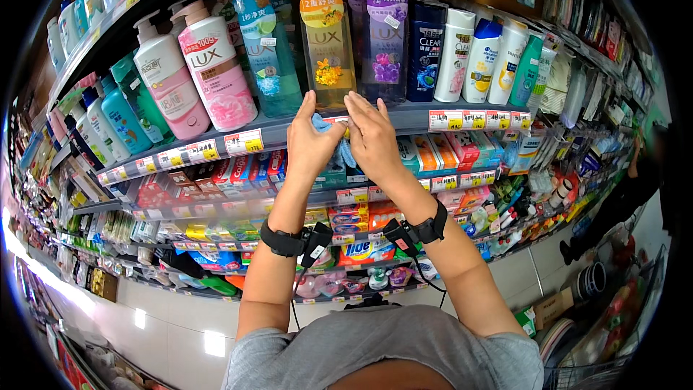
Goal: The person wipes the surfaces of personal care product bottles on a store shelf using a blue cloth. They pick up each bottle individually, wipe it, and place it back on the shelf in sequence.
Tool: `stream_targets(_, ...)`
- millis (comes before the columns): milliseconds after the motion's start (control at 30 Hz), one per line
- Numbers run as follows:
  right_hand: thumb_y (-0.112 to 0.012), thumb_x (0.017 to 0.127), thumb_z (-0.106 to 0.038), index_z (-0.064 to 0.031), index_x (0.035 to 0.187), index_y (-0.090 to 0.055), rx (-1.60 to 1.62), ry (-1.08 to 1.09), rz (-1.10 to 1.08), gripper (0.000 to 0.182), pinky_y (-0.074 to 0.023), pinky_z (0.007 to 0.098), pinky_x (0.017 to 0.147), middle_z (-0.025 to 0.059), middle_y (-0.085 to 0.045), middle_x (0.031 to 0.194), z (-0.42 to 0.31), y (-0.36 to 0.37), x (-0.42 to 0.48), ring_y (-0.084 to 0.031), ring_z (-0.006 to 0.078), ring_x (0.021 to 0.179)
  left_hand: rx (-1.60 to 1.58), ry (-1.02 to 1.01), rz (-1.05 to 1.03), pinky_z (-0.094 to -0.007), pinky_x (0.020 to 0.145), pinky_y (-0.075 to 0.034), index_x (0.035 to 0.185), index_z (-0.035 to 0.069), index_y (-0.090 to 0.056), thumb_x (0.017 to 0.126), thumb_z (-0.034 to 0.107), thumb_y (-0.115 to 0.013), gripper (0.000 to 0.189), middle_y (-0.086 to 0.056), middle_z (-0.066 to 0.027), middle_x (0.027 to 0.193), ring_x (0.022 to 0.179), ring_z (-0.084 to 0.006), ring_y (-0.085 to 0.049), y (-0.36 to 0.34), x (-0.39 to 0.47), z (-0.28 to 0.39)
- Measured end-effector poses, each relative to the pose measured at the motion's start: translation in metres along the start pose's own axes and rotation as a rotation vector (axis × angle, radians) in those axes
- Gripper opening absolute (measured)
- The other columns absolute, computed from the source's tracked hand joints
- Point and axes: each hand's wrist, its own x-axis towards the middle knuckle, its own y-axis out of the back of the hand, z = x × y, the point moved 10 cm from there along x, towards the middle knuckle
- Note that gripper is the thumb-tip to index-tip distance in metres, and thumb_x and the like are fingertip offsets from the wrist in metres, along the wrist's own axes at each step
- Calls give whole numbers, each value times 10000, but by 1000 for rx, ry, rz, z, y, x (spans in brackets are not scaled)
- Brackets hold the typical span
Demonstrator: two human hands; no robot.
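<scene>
My left hand [309, 143] is at the shelf's front edge, closed on a blue cloth [345, 153] that shows beside its thumb and hangs below. My right hand [372, 138] is beside it, fingers stretched toward the shelf, near the cloth; whether it grips anything is hidden. Just behind my fingertips stands a Lux pump-less bottle of yellow liquid [328, 43], upright, its base partly covered by my hands. A purple Lux bottle [385, 38] stands to its right and a blue-green Lux bottle [268, 59] to its left. Both wrists wear black straps with small devices.
Shampoo bottles [460, 57] line the shelf to the right, pump bottles [214, 70] to the left. Price tags run along the shelf edge [276, 135]. Toothpaste boxes [238, 170] fill the shelf below. A person's dark-clothed leg [606, 216] is at the right.
</scene>
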Motion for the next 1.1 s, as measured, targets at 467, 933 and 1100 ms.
stream_targets(467,-491,826,-24,73,1172,-500,-19,19,16,359,-285,484,1022,229,-502,1215,4,4,0,-459,343,1163,46,-68,17,-300,915,-405,1258,-126,-400,634,196,-689,760,-540,-264,1181,1092,-261,-551,-7,3,2)
stream_targets(933,-492,818,-23,33,1158,-535,62,-19,108,348,-305,462,1020,190,-532,1194,5,13,0,-501,331,1121,-133,-81,33,-291,931,-392,1211,-67,-498,676,152,-686,608,-567,-205,1173,1109,-220,-527,3,-4,0)
stream_targets(1100,-524,825,-21,39,1148,-544,174,94,192,329,-391,394,951,204,-540,1176,-39,14,7,-524,342,1094,-441,-80,111,-275,842,-445,1106,-38,-567,738,66,-635,388,-636,-135,1031,961,-170,-586,37,-24,0)
